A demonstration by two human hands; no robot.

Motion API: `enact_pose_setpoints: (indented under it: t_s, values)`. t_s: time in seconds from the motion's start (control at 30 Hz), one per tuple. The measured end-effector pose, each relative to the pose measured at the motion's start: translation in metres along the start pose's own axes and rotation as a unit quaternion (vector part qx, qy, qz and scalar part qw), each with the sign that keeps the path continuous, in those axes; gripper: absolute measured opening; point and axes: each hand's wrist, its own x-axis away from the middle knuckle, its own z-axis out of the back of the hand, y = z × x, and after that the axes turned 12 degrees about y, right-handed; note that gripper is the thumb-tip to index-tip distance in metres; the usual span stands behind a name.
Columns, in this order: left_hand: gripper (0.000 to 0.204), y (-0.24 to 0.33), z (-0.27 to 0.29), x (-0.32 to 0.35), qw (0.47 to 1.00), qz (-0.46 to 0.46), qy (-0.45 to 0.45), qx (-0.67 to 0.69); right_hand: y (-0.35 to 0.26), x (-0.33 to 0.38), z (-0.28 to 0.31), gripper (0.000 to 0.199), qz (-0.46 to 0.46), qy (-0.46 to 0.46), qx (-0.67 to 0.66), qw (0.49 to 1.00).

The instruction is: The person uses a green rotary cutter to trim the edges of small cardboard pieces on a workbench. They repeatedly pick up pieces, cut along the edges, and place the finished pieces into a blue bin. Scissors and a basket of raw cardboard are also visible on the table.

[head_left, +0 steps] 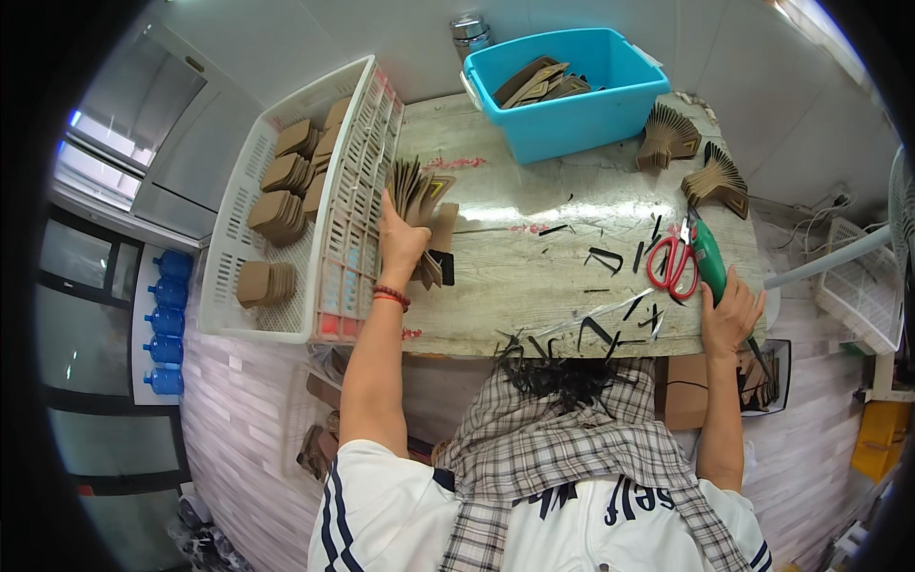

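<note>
My left hand [404, 240] is closed round a fanned stack of flat brown pieces [410, 188] with dark edges, beside the white crate. One piece at the stack's side shows a yellow angled mark. At the table's right edge my right hand [732, 310] is closed on the rear end of a green handheld tool [707, 255], whose dark cord or tail runs down past the edge. A pair of red-handled scissors [673, 267] lies just left of that tool. Black offcuts [604, 257] are strewn across the tabletop near it.
On the left, a white slatted crate [358, 205] holds several stacks of brown pieces [276, 217]. At the back stand a blue bin [581, 122] with more pieces and a metal flask [469, 33]. Two fanned stacks [667, 138] sit back right. Black scraps [562, 379] lie on my apron.
</note>
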Motion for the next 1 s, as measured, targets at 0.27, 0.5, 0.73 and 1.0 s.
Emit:
enact_pose_setpoints:
  t_s: [0.27,0.5,0.73,1.0]
  values:
    - [0.088,0.114,0.047,-0.099,0.927,-0.185,0.021,0.326,-0.003,-0.002,0.002,0.055,-0.014,0.005,-0.052,0.999]
    - [0.084,0.263,-0.043,-0.19,0.902,-0.418,0.02,0.109,-0.002,-0.005,0.006,0.054,-0.017,0.016,-0.072,0.997]
    - [0.095,0.268,-0.158,-0.171,0.859,-0.37,-0.312,-0.167,-0.006,-0.006,0.009,0.053,-0.031,0.013,-0.083,0.996]
    - [0.04,0.209,-0.042,-0.15,0.861,-0.483,0.088,0.134,-0.001,-0.005,0.006,0.051,-0.02,0.001,-0.055,0.998]
